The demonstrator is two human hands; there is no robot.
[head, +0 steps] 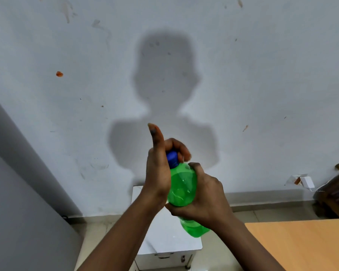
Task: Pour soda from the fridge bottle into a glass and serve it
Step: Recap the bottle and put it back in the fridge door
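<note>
A green plastic soda bottle [182, 187] with a blue cap [172, 159] is held up in front of me, tilted with its top toward the wall. My right hand [204, 200] grips the bottle around its middle. My left hand [159, 165] wraps its fingers over the blue cap, thumb pointing up. Green liquid shows in the bottle's lower part, below my right hand. No glass is in view.
A small white cabinet [164, 237] stands below my hands against the stained white wall. A wooden table top [301, 245] fills the lower right. A grey fridge side [18, 202] runs down the left. A dark brown bundle [335, 192] lies at the far right.
</note>
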